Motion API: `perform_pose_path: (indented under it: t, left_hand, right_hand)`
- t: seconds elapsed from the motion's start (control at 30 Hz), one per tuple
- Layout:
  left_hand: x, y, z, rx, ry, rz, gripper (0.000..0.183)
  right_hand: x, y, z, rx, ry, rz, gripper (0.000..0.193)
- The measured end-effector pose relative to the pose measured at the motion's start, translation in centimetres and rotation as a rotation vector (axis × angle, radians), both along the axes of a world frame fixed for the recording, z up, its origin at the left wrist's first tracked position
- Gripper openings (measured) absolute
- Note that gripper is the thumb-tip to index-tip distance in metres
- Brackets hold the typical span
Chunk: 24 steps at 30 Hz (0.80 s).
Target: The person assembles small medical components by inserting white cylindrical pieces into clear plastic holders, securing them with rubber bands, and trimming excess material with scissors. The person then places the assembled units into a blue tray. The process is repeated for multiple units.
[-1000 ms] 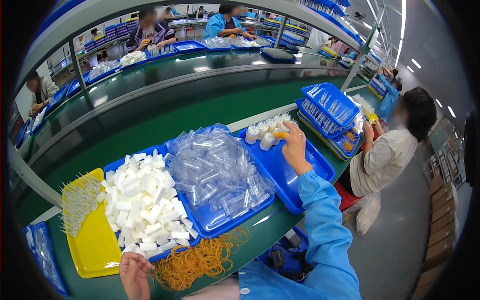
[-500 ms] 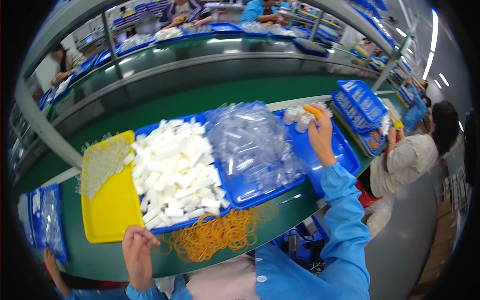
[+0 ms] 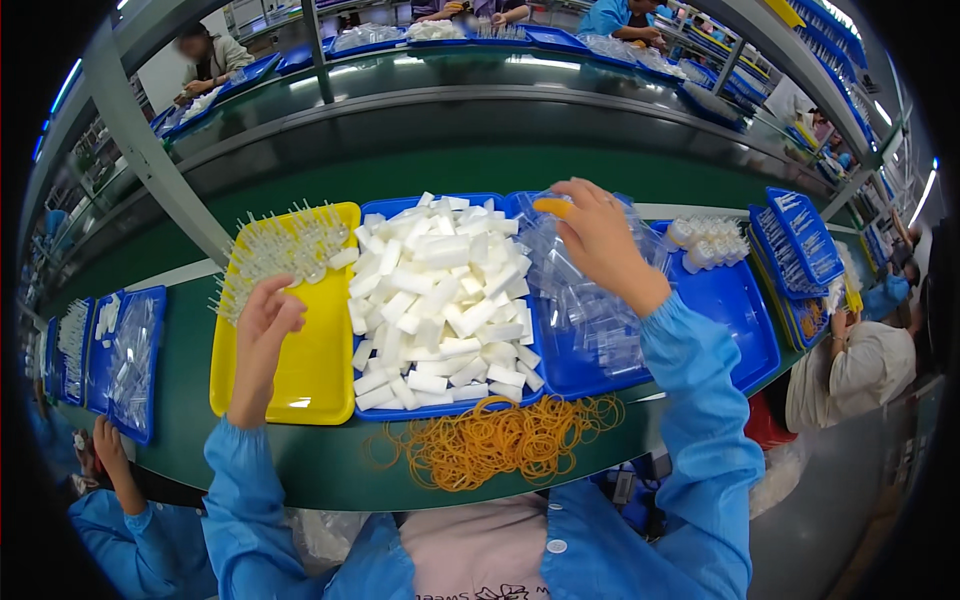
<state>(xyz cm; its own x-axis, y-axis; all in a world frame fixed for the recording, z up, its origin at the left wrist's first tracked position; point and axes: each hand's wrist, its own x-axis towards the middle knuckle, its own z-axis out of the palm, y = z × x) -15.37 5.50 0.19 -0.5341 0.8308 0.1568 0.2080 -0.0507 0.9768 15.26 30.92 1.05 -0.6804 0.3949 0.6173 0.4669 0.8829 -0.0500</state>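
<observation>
While both hands are raised over the trays, we find the left hand (image 3: 268, 325) above the yellow tray (image 3: 315, 365), its fingers loosely curled with a gap to the thumb and nothing visible between them. Nearest to it are the clear stemmed parts (image 3: 285, 245), grouped at the far end of that tray.

We note the right hand (image 3: 600, 240) over the clear sleeves (image 3: 600, 325), palm down, fingers and thumb spread apart and apparently unladen; an orange cover (image 3: 553, 207) sits on one finger. The sleeves are partly hidden by this hand, so we cannot tell whether it touches them. They lie in the middle blue tray (image 3: 575, 378).

Between the hands we record white blocks (image 3: 440, 290), heaped in another blue tray. Rubber bands (image 3: 510, 440) lie loose on the green bench (image 3: 330, 470), in front of the blocks. At right, white-ended bundles (image 3: 708, 243) stand at the far end of a third blue tray (image 3: 740, 315).
</observation>
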Motion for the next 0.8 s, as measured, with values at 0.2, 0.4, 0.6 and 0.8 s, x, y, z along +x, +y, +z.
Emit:
perform_pose_path:
  t: [0.2, 0.4, 0.6, 0.8]
  left_hand:
    - [-4.8, 4.1, -3.6, -0.151, 0.656, -0.063, 0.009]
    - [-4.1, 7.3, -3.7, -0.039, 1.092, -0.038, 0.012]
    - [-4.2, 8.2, -4.2, -0.165, 1.112, -0.001, 0.03]
    - [-3.0, 9.0, -3.7, -0.117, 1.368, 0.041, 0.037]
  right_hand:
    - [-4.9, 3.1, -2.2, -0.179, -0.381, -0.089, 0.04]
    - [-6.5, 4.5, -2.8, -0.328, -0.328, -0.101, 0.035]
    - [-6.2, 5.2, -3.5, -0.405, -0.532, -0.058, 0.038]
    - [-6.1, 3.8, -3.0, -0.406, -0.555, -0.123, 0.043]
